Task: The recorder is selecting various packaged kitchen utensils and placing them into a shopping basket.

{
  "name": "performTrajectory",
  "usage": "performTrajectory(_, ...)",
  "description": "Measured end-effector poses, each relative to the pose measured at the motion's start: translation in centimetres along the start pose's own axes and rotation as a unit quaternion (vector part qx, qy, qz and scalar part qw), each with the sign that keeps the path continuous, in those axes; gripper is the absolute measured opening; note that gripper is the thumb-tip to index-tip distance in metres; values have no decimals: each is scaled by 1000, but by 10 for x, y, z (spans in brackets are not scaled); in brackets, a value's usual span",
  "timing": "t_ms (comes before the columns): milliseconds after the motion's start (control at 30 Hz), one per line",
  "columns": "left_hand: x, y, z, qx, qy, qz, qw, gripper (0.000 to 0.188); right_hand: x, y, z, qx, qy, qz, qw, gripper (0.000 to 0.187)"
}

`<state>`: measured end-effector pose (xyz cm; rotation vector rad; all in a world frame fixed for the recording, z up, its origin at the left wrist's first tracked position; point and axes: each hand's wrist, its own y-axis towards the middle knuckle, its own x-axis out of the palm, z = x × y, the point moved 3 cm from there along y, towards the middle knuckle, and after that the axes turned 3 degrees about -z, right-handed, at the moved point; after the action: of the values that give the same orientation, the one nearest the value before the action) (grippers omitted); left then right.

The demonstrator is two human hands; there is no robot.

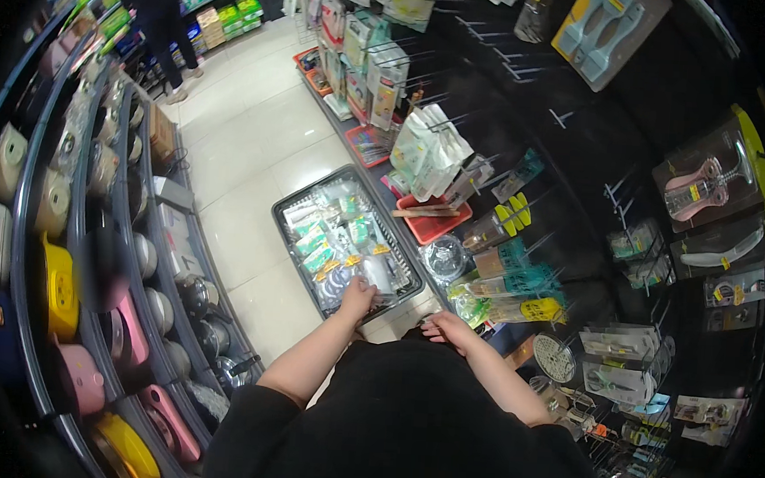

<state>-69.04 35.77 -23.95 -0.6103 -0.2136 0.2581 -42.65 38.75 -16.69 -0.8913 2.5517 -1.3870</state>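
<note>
A black plastic crate (282,221) sits on the floor in front of me, filled with packaged goods in clear, white and green wrapping. My left hand (358,297) is over its near edge with curled fingers, close to a white packet (379,272). What those fingers hold is too small to make out. Several round clear packages with yellow tags (335,275) lie just beyond and left of that hand. My right hand (450,332) hovers near my body, right of the crate, with its fingers loosely apart and nothing visible in them.
Shelves of pots and pans (136,329) line the left side. To the right, a black wall rack carries hanging kitchen tools, with a red basket (432,226) at its foot. White floor tiles (233,173) run up the aisle, where another person (155,15) stands.
</note>
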Motion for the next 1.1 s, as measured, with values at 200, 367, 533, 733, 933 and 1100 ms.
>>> performTrajectory(200,15,79,10,103,277,163,941,46,-59,-19,16,17,19,18,1000,25)
performTrajectory(367,48,101,-25,-4,254,160,954,53,-97,-18,47,21,7,23,999,26)
performTrajectory(533,16,80,-55,58,203,203,956,42,-78,-10,24,5,20,-1,1000,26)
performTrajectory(733,63,5,-8,-15,128,-54,990,29,-58,-31,50,-58,64,7,996,34)
performTrajectory(933,66,-48,-12,-1,78,-156,985,11,-18,-48,96,-36,63,37,997,34)
performTrajectory(1100,110,-63,-19,37,142,-288,946,14,-23,-85,141,-33,143,89,985,32)
